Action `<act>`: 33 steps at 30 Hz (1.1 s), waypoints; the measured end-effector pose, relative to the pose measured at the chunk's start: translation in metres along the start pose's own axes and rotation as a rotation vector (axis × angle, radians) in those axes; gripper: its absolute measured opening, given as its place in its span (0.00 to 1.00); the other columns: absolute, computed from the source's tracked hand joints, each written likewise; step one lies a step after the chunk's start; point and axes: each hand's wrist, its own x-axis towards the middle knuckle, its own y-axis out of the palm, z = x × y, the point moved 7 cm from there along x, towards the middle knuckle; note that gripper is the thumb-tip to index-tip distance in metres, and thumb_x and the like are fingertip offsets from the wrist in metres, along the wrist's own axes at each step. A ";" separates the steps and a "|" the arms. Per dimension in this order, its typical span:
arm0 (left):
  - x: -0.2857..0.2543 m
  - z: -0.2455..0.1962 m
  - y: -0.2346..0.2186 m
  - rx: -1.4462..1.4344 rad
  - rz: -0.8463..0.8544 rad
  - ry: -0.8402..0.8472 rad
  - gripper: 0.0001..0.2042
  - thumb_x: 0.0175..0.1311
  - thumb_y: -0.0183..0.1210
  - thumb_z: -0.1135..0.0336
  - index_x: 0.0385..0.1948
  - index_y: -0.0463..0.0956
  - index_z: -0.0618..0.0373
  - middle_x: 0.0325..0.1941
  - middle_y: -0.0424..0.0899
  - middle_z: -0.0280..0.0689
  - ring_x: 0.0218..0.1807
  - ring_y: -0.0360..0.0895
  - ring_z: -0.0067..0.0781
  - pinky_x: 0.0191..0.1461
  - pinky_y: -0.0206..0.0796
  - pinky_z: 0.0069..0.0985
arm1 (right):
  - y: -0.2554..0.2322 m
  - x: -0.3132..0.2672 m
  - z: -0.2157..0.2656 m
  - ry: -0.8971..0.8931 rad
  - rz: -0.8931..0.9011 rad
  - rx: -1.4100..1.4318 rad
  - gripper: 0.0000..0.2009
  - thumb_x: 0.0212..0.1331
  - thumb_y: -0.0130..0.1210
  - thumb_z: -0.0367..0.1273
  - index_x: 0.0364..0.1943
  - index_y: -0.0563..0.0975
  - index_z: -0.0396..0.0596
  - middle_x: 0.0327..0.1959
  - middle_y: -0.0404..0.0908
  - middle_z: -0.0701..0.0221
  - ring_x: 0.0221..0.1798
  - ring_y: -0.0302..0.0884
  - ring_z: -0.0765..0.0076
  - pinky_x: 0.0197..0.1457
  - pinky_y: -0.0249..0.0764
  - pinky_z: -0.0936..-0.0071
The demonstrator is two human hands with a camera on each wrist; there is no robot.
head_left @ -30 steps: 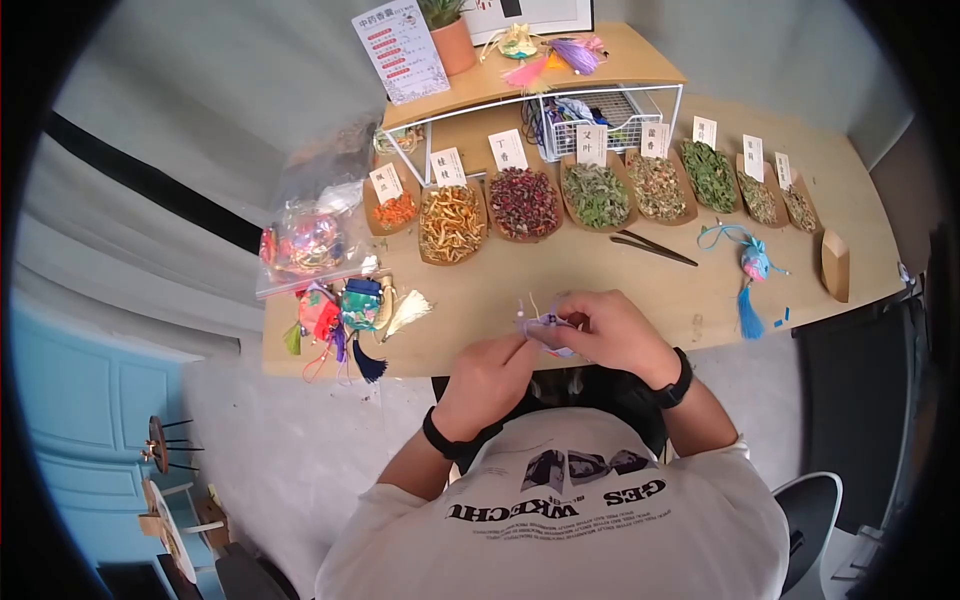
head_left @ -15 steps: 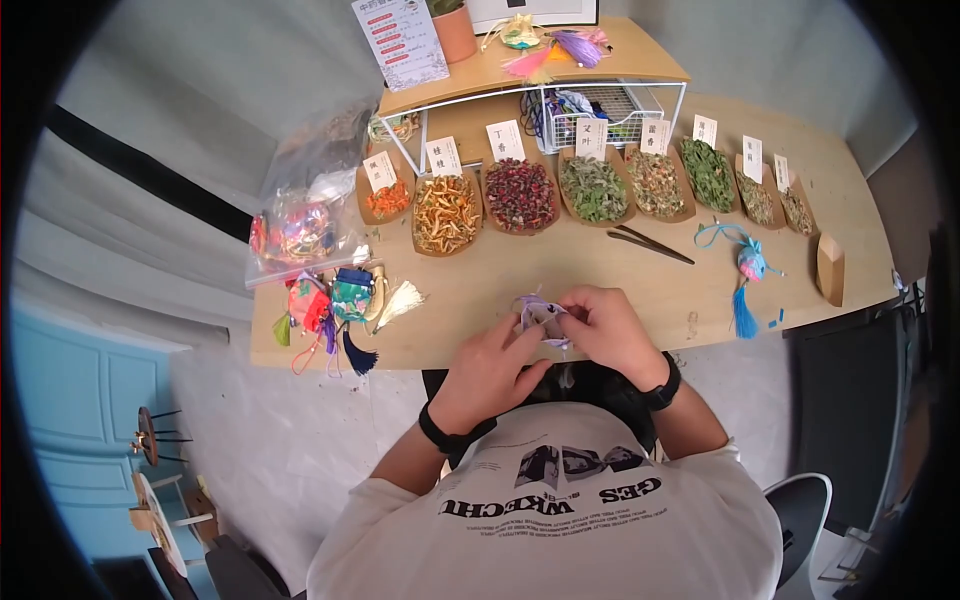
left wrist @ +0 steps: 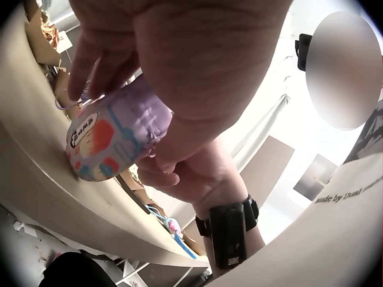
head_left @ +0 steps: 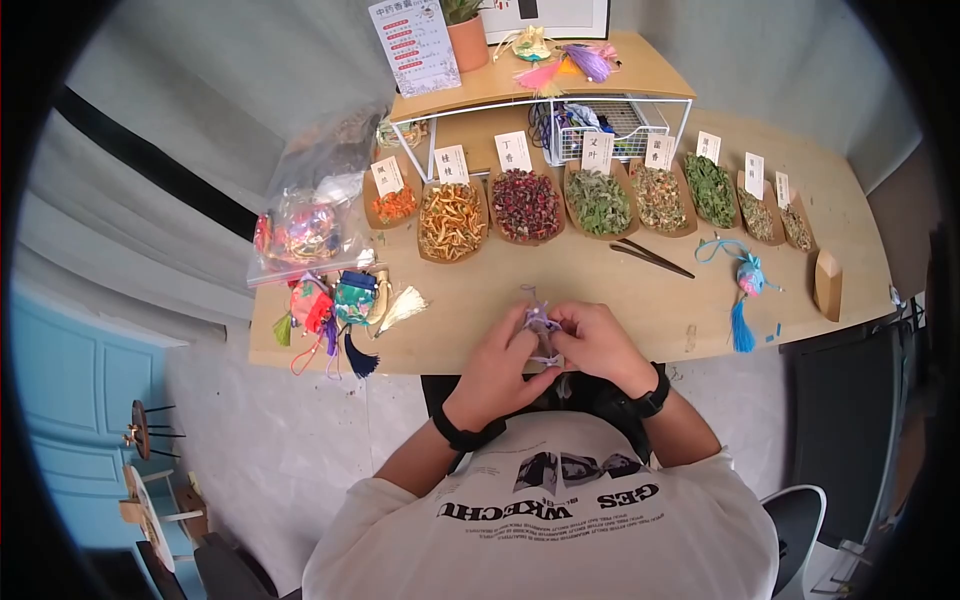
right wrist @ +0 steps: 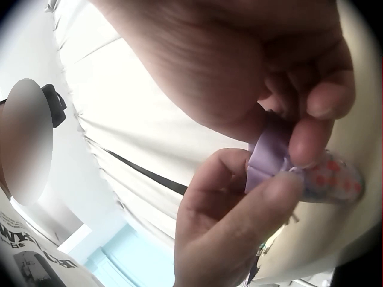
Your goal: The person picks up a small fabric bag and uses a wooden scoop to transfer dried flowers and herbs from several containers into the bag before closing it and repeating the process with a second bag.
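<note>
Over the table's front edge, both hands are at the mouth of a small lilac drawstring pouch. My left hand grips one side of its rim, fingers and thumb around the fabric. With thumb and fingers, my right hand pinches the opposite side of the rim. In the left wrist view the printed body of the pouch hangs below the hands, with coloured figures on it. The right wrist view shows the smooth lilac top between the fingers. A thin cord loops out beyond the rim.
Several paper trays of dried herbs with label cards line the table. Dark tweezers lie before them. A blue tasselled sachet is at right; tasselled sachets and a clear plastic bag are at left. Behind stands a shelf.
The pouch mouth, seen wide half a second ago with left fingers at its opening, now looks narrower between the hands. The left hand has moved slightly and the head view has shifted.
</note>
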 end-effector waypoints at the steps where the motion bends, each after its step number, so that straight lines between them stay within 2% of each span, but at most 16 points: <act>1: 0.000 0.002 0.001 0.013 -0.031 0.027 0.20 0.51 0.74 0.63 0.40 0.74 0.61 0.60 0.73 0.57 0.57 0.76 0.59 0.57 0.72 0.41 | 0.000 -0.001 0.000 0.045 -0.004 0.044 0.06 0.58 0.54 0.25 0.36 0.79 0.37 0.21 0.80 0.67 0.23 0.78 0.77 0.26 0.73 0.75; 3: -0.001 0.006 0.006 0.023 -0.060 0.050 0.21 0.50 0.74 0.64 0.41 0.74 0.61 0.60 0.72 0.58 0.58 0.75 0.60 0.58 0.72 0.41 | 0.003 -0.001 0.000 0.093 0.022 0.079 0.06 0.59 0.53 0.25 0.37 0.79 0.37 0.21 0.80 0.68 0.23 0.79 0.77 0.26 0.74 0.77; 5: 0.002 0.014 0.014 -0.092 -0.014 -0.030 0.25 0.49 0.74 0.65 0.47 0.72 0.61 0.61 0.71 0.58 0.60 0.74 0.60 0.60 0.71 0.43 | 0.005 -0.001 -0.005 0.138 0.045 0.113 0.06 0.59 0.52 0.25 0.37 0.79 0.37 0.21 0.81 0.69 0.23 0.79 0.78 0.25 0.74 0.78; 11: -0.001 0.022 0.025 -0.048 -0.035 0.021 0.34 0.48 0.73 0.68 0.58 0.66 0.61 0.58 0.72 0.57 0.58 0.74 0.60 0.62 0.69 0.43 | 0.005 -0.001 -0.005 0.172 0.081 0.287 0.10 0.64 0.58 0.30 0.42 0.77 0.36 0.27 0.83 0.70 0.25 0.80 0.80 0.25 0.75 0.80; 14: 0.000 0.024 0.026 -0.088 -0.037 0.007 0.34 0.49 0.73 0.68 0.59 0.65 0.63 0.57 0.73 0.54 0.58 0.74 0.55 0.62 0.69 0.41 | -0.004 0.002 -0.004 0.183 0.027 0.172 0.12 0.65 0.60 0.33 0.44 0.77 0.37 0.26 0.82 0.71 0.24 0.78 0.82 0.23 0.71 0.82; 15: -0.002 0.026 0.028 -0.089 -0.037 0.007 0.34 0.49 0.73 0.68 0.59 0.65 0.63 0.57 0.73 0.54 0.58 0.74 0.55 0.62 0.69 0.41 | -0.002 0.003 -0.007 0.214 0.043 0.295 0.10 0.65 0.59 0.32 0.44 0.77 0.39 0.24 0.80 0.72 0.21 0.73 0.83 0.21 0.66 0.84; 17: -0.007 0.041 0.035 -0.248 -0.007 -0.135 0.42 0.49 0.73 0.69 0.67 0.57 0.65 0.57 0.73 0.50 0.60 0.74 0.46 0.62 0.68 0.37 | -0.001 0.004 -0.011 0.245 0.059 0.417 0.08 0.66 0.59 0.30 0.44 0.77 0.41 0.22 0.78 0.74 0.18 0.69 0.85 0.20 0.62 0.86; 18: -0.009 0.042 0.036 -0.248 -0.008 -0.134 0.42 0.49 0.73 0.69 0.67 0.57 0.65 0.57 0.73 0.50 0.60 0.74 0.46 0.62 0.68 0.37 | -0.001 0.004 -0.014 0.263 0.059 0.503 0.07 0.65 0.59 0.30 0.43 0.77 0.41 0.22 0.78 0.73 0.18 0.69 0.84 0.19 0.61 0.85; 20: -0.011 0.046 0.033 -0.390 -0.074 -0.187 0.51 0.49 0.73 0.70 0.74 0.46 0.63 0.58 0.71 0.46 0.61 0.73 0.38 0.63 0.67 0.33 | -0.002 0.004 -0.019 0.281 0.061 0.587 0.07 0.65 0.59 0.30 0.41 0.77 0.41 0.22 0.78 0.73 0.18 0.69 0.83 0.19 0.60 0.85; 21: -0.010 0.046 0.032 -0.390 -0.076 -0.187 0.51 0.49 0.73 0.70 0.74 0.46 0.63 0.58 0.71 0.46 0.61 0.73 0.38 0.63 0.67 0.33 | -0.002 0.004 -0.020 0.273 0.068 0.704 0.05 0.65 0.58 0.29 0.40 0.77 0.43 0.22 0.77 0.72 0.17 0.68 0.82 0.19 0.60 0.85; 23: -0.009 0.050 0.029 -0.472 -0.085 -0.271 0.58 0.46 0.75 0.72 0.76 0.36 0.60 0.59 0.70 0.44 0.60 0.73 0.35 0.64 0.66 0.31 | 0.000 0.004 -0.017 0.262 0.079 0.818 0.04 0.65 0.58 0.28 0.38 0.77 0.44 0.21 0.77 0.72 0.16 0.68 0.82 0.18 0.60 0.84; 24: -0.008 0.050 0.029 -0.472 -0.087 -0.271 0.58 0.46 0.75 0.72 0.76 0.36 0.60 0.59 0.70 0.44 0.60 0.73 0.35 0.64 0.66 0.31 | -0.001 0.004 -0.013 0.259 0.069 0.877 0.03 0.65 0.57 0.28 0.38 0.76 0.44 0.22 0.78 0.71 0.16 0.68 0.80 0.18 0.59 0.84; 26: -0.008 0.055 0.026 -0.664 -0.188 -0.295 0.50 0.46 0.75 0.70 0.72 0.50 0.61 0.58 0.71 0.41 0.57 0.74 0.35 0.61 0.68 0.31 | -0.001 0.004 -0.011 0.253 0.062 0.932 0.03 0.65 0.57 0.29 0.37 0.76 0.45 0.22 0.78 0.71 0.15 0.69 0.79 0.17 0.59 0.83; 27: -0.008 0.060 0.026 -0.663 -0.191 -0.292 0.50 0.46 0.75 0.70 0.72 0.50 0.61 0.58 0.71 0.41 0.57 0.74 0.35 0.61 0.68 0.31 | -0.003 0.004 -0.011 0.239 0.052 0.987 0.03 0.65 0.57 0.29 0.37 0.76 0.45 0.22 0.80 0.70 0.15 0.70 0.77 0.17 0.59 0.83; 30: -0.009 0.069 0.029 -0.715 -0.122 -0.287 0.44 0.46 0.76 0.70 0.68 0.59 0.60 0.56 0.74 0.38 0.56 0.75 0.30 0.59 0.69 0.29 | -0.006 0.003 -0.013 0.213 0.024 1.057 0.04 0.67 0.55 0.30 0.38 0.76 0.45 0.24 0.82 0.65 0.15 0.71 0.75 0.16 0.59 0.81; 33: -0.013 0.069 0.038 -0.841 0.010 -0.399 0.36 0.49 0.75 0.71 0.62 0.66 0.59 0.53 0.78 0.36 0.54 0.77 0.26 0.56 0.71 0.27 | -0.008 0.003 -0.012 0.186 -0.004 1.083 0.04 0.67 0.53 0.29 0.39 0.76 0.45 0.29 0.85 0.59 0.15 0.72 0.74 0.16 0.60 0.79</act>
